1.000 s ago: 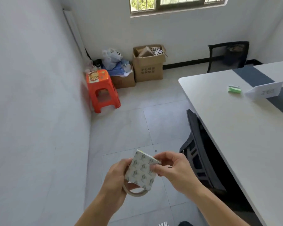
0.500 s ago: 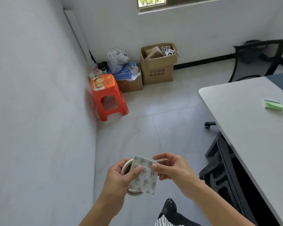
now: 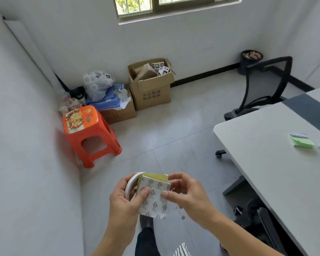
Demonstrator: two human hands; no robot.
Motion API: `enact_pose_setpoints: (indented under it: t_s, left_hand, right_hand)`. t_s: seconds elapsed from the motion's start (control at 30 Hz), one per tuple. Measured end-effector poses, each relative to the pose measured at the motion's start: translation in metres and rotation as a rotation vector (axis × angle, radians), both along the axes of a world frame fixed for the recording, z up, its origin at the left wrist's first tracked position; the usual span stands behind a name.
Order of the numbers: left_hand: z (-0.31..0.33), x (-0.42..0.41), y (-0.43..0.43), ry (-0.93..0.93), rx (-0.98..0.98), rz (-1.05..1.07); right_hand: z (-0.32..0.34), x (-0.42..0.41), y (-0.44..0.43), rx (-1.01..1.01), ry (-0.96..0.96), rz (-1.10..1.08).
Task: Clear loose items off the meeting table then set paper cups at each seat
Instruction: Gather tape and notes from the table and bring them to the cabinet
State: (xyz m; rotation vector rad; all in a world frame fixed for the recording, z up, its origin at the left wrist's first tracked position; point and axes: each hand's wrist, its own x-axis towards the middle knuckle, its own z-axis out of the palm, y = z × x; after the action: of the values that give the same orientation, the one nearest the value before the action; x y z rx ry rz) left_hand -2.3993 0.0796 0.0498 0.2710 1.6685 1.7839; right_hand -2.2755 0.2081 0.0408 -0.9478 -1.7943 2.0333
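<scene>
Since the earlier frame the patterned pad [image 3: 154,195] has been tipped forward, so that its yellow upper edge is now seen, and the white tape roll [image 3: 131,182] has been turned nearly edge-on behind the pad's left side. Both are held in the air over the tiled floor, off the desk [image 3: 262,169]. The left hand [image 3: 125,202] is curled round the tape roll, with its thumb pressed on the pad's cover; the pad's right edge is pinched between the thumb and fingers of the right hand [image 3: 189,195]. A dark shoe [image 3: 146,221] is seen on the floor just below the pad. To the right, a black chair [image 3: 262,230] is tucked against the desk's near edge, and a green note pad [image 3: 301,142] lies on the desk top. Farther off, an orange stool [image 3: 90,133] stands against the left wall, with a cardboard box [image 3: 151,89] and a plastic bag [image 3: 98,84] behind it, and a mesh-backed chair [image 3: 267,84] stands at the desk's far end.
</scene>
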Motion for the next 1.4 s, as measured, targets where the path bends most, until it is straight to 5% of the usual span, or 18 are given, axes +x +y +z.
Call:
enact_pose_setpoints:
  t_s: [0.2,0.33,0.47,0.77,1.2,1.4]
  left_hand:
    - [0.013,-0.089,0.102,0.052,0.055,-0.243]
    - [0.026,-0.119,0.17,0.055,0.053,-0.447]
    - [0.028,-0.113,0.239,0.061,0.063,-0.633]
    - [0.026,-0.059,0.381,0.111,-0.02,-0.909]
    - [0.006,0.004,0.537,0.282,-0.239,-1.149]
    - [-0.021,0.005,0.616,0.292,-0.323,-1.282]
  right_hand:
    - [0.001,-0.063,0.059,0.172,-0.028,-0.281]
    - [0.016,-0.079,0.104,-0.157,0.046,-0.35]
    - [0.013,-0.06,0.137,-0.179,-0.007,-0.481]
    - [0.011,0.01,0.242,0.395,-0.229,-0.752]
    - [-0.018,0.054,0.39,-0.073,0.069,-1.155]
    - [-0.076,0.114,0.441,-0.137,-0.24,-1.426]
